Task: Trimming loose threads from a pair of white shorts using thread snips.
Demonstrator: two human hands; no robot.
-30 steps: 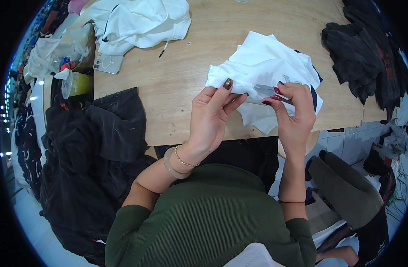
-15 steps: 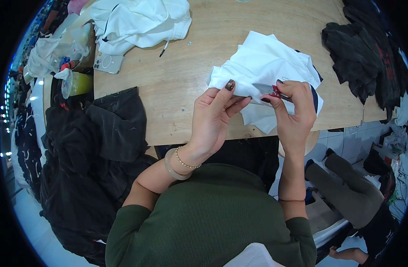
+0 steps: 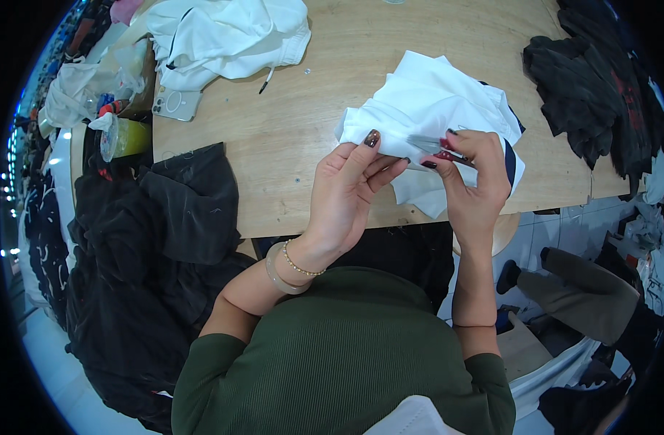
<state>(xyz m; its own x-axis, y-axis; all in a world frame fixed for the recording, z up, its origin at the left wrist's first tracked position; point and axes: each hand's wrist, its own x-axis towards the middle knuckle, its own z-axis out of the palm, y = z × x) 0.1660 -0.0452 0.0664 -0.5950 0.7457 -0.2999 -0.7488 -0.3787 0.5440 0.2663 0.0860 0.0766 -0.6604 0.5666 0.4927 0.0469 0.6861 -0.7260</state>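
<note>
A white garment (image 3: 448,94) with dark trim lies bunched on the wooden table in front of me. My left hand (image 3: 352,177) pinches its near left edge between thumb and fingers. In my right hand (image 3: 477,174) is a small pair of thread snips (image 3: 442,148) with red on the grips, held between thumb and fingers. The blades point left over the white cloth, close to the left hand's fingertips. Whether a thread lies between the blades is too small to tell.
Another white garment (image 3: 230,36) lies at the far left, with a phone (image 3: 176,103) by it. A cup of yellow-green drink (image 3: 125,138) stands left. Dark garments are heaped near left (image 3: 143,275) and far right (image 3: 582,94). Another person's legs (image 3: 582,290) are at the right.
The snips' blades have shifted slightly and their opening looks different, while the left hand and the white garment stay almost still. The person at the right has moved their legs further right.
</note>
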